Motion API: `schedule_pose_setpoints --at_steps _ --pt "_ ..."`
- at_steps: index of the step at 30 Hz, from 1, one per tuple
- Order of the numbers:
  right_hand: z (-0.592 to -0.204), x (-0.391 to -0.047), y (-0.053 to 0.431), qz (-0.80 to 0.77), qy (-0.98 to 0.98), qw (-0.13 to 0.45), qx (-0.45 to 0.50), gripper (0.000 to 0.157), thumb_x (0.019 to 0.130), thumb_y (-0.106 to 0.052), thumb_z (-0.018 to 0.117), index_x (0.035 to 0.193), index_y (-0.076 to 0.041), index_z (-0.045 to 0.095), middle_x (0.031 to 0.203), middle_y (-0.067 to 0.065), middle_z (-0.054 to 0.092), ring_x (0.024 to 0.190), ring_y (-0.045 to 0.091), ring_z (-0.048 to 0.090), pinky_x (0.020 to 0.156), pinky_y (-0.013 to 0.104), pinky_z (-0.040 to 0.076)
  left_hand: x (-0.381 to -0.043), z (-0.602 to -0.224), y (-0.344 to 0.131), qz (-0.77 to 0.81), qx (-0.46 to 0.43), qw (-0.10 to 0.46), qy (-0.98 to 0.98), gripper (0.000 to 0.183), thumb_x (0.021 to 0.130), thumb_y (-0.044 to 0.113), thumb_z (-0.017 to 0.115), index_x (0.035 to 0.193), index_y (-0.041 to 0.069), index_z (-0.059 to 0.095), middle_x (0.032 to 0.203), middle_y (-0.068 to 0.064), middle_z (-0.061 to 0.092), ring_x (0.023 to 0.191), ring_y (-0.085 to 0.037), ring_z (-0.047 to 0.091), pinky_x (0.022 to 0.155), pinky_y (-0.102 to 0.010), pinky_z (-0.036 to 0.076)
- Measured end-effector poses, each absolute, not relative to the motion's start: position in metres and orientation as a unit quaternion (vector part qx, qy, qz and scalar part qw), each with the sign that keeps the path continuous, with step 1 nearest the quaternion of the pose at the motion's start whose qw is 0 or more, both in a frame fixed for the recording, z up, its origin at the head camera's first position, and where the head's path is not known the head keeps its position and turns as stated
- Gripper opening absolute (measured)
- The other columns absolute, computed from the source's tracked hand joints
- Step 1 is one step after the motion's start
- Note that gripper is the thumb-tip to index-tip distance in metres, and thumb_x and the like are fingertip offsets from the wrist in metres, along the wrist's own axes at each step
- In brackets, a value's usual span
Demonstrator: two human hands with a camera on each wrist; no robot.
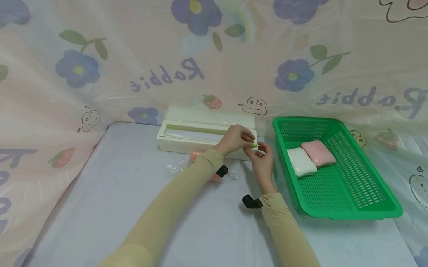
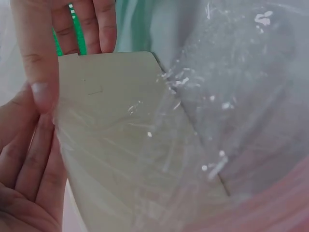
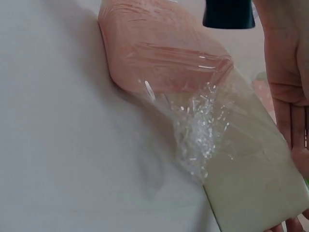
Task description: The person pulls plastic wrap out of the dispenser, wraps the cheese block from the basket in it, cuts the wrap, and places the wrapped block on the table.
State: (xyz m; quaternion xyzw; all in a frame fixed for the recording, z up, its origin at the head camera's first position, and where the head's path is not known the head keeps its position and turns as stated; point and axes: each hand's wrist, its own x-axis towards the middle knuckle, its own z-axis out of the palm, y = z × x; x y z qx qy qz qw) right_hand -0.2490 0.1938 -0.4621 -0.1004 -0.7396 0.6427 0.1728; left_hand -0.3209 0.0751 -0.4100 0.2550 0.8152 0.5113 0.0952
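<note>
A long white cling film dispenser stands at the back of the table with its lid raised. My left hand reaches over its right end, fingertips pinching at a small green slider. From the front right, my right hand holds that same corner, its thumb near the left fingertips. In the left wrist view both hands meet along the dispenser's edge. A pink soap bar wrapped in clear film lies against the dispenser's front, partly hidden by the left arm in the head view.
A green basket stands on the right, close to the right forearm. In it lie a white speckled soap bar and a pink soap bar. A patterned curtain hangs right behind the dispenser.
</note>
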Motion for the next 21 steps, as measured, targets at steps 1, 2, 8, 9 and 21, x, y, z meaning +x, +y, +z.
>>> schedule_pose_setpoints --at_steps 1,2,8,9,21 --pt "-0.465 -0.25 0.194 0.639 -0.741 0.178 -0.1 0.055 0.082 -0.01 0.077 0.127 0.004 0.049 0.117 0.021 0.051 0.1 0.031 0.055 0.074 0.019 0.046 -0.321 -0.41 0.075 0.513 0.253 0.096 0.815 0.019 0.08 0.001 0.076 0.098 -0.003 0.071 0.084 -0.006 0.072 0.075 -0.009 0.067 0.063 -0.02 0.055" --pt "-0.47 -0.253 0.195 0.637 -0.743 0.18 -0.104 0.056 0.081 -0.012 0.078 0.127 0.003 0.05 0.117 0.019 0.051 0.099 0.029 0.055 0.074 0.021 0.047 -0.322 -0.41 0.075 0.515 0.251 0.097 0.814 0.018 0.08 0.001 0.076 0.097 -0.003 0.072 0.084 -0.006 0.072 0.075 -0.009 0.067 0.062 -0.021 0.055" --pt "-0.469 -0.257 0.191 0.612 -0.76 0.189 -0.112 0.058 0.08 -0.011 0.079 0.129 0.002 0.052 0.114 0.019 0.052 0.096 0.03 0.053 0.08 0.031 0.046 -0.327 -0.413 0.074 0.511 0.256 0.095 0.815 0.016 0.079 0.001 0.077 0.094 -0.002 0.072 0.082 -0.005 0.072 0.072 -0.01 0.067 0.06 -0.021 0.055" --pt "-0.468 -0.258 0.191 0.609 -0.762 0.189 -0.113 0.058 0.08 -0.011 0.079 0.129 0.002 0.052 0.114 0.019 0.052 0.096 0.03 0.053 0.08 0.031 0.046 -0.328 -0.412 0.074 0.508 0.258 0.096 0.816 0.016 0.079 0.001 0.077 0.094 -0.002 0.072 0.083 -0.005 0.072 0.072 -0.01 0.067 0.06 -0.021 0.055" --pt "-0.466 -0.26 0.196 0.646 -0.74 0.136 -0.13 0.062 0.081 -0.011 0.078 0.135 -0.005 0.05 0.097 0.007 0.047 0.083 0.014 0.046 0.058 0.015 0.041 -0.332 -0.405 0.066 0.462 0.273 0.115 0.836 0.015 0.079 0.003 0.078 0.093 0.002 0.072 0.083 -0.001 0.07 0.074 -0.009 0.065 0.066 -0.019 0.054"
